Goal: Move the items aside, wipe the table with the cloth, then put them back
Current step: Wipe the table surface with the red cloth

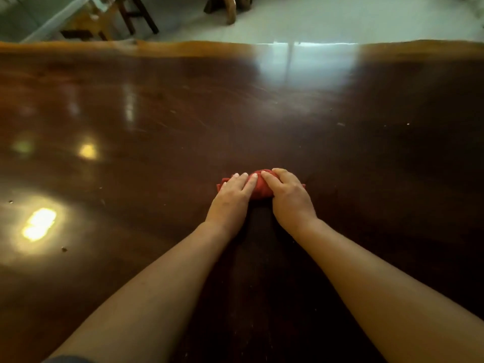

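Head view looks down over both bare forearms stretched out across the dark, glossy wooden table (157, 106), and both hands are pressing flat on a bunched red cloth (260, 186) lying on the tabletop at the middle of the scene. Left hand (233, 195) lies palm down on the cloth's left part, fingers extended and close together, while the right hand (289, 195) curves over its right part, fingers bent down onto the fabric, the two nearly touching. Bright light patches shine on the table at left, and beyond its far edge stand wooden chair legs (138, 14) on a pale floor (340, 19).
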Available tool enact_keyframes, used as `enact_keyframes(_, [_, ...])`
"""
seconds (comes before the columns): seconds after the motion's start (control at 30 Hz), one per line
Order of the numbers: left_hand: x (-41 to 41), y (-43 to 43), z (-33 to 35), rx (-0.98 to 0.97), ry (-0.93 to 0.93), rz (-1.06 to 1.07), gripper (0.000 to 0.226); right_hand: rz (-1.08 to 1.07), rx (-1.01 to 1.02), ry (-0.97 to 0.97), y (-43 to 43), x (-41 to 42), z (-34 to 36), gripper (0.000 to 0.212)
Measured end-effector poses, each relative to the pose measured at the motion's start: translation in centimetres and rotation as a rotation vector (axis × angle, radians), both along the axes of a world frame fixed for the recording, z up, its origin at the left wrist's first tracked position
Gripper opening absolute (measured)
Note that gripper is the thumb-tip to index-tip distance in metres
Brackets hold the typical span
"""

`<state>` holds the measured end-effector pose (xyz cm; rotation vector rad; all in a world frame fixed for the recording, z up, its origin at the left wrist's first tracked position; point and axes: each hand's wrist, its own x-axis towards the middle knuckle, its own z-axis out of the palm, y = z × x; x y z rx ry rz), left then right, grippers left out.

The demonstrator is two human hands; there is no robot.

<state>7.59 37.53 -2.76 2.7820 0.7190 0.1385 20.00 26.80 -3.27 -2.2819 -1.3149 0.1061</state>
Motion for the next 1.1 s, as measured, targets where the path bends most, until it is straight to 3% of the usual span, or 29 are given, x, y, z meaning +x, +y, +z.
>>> enact_keyframes(0.3, [-9.3,-3.0,1.2,-0.062,0.133,-0.032,0.069,0.038,-0.167,0.080,-3.9,-9.4,0.9,0.074])
enact_keyframes(0.53, [-20.5,-10.2,1.0,-0.029,0.180,-0.078,0.073,0.005,-0.197,0.129,-11.4,-21.2,1.0,0.069])
enact_keyframes(0.73, [-28.8,-16.8,2.8,-0.117,0.325,-0.132,0.073,0.002,-0.280,0.169,-18.6,-30.1,1.5,0.074])
enact_keyframes(0.97, [-34.6,-21.7,4.2,-0.051,0.353,-0.230,0.082,0.000,-0.347,0.225,-23.4,-36.8,2.8,0.069])
enact_keyframes(1.03, [-35.5,-22.6,4.6,-0.072,0.363,-0.229,0.080,0.020,-0.349,0.207,-24.1,-37.8,3.8,0.067])
enact_keyframes(1.1, [-36.1,-23.1,4.9,-0.084,0.362,-0.250,0.065,0.056,-0.414,0.224,-24.5,-38.2,4.7,0.074])
